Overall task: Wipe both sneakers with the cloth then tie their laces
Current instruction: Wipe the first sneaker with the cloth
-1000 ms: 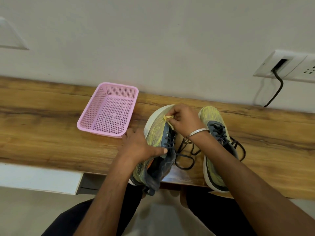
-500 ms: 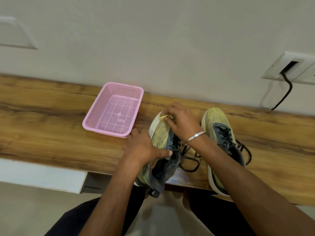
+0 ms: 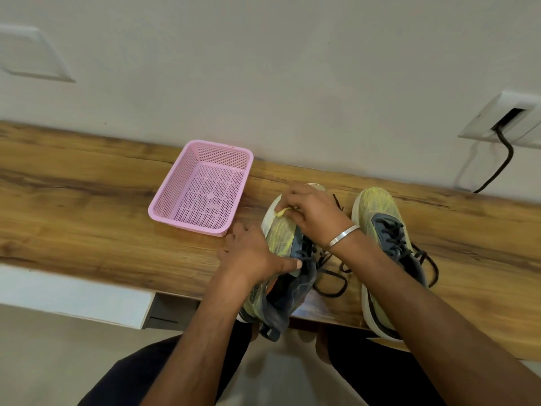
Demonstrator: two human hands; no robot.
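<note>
While the long wooden shelf (image 3: 87, 218) is carrying both yellow-green knit sneakers with dark untied laces, the left hand (image 3: 251, 253) is gripping the tilted left sneaker (image 3: 282, 238), thumb across its tongue. The right hand (image 3: 314, 213) is pinching a small yellow cloth (image 3: 281, 211) against its toe; the right sneaker (image 3: 386, 230) is lying flat alongside.

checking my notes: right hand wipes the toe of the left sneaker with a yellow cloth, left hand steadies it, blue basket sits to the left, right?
One slip: the basket is pink, not blue, as the head view shows. The rest holds: right hand wipes the left sneaker toe with the yellow cloth while the left hand steadies it.
</note>
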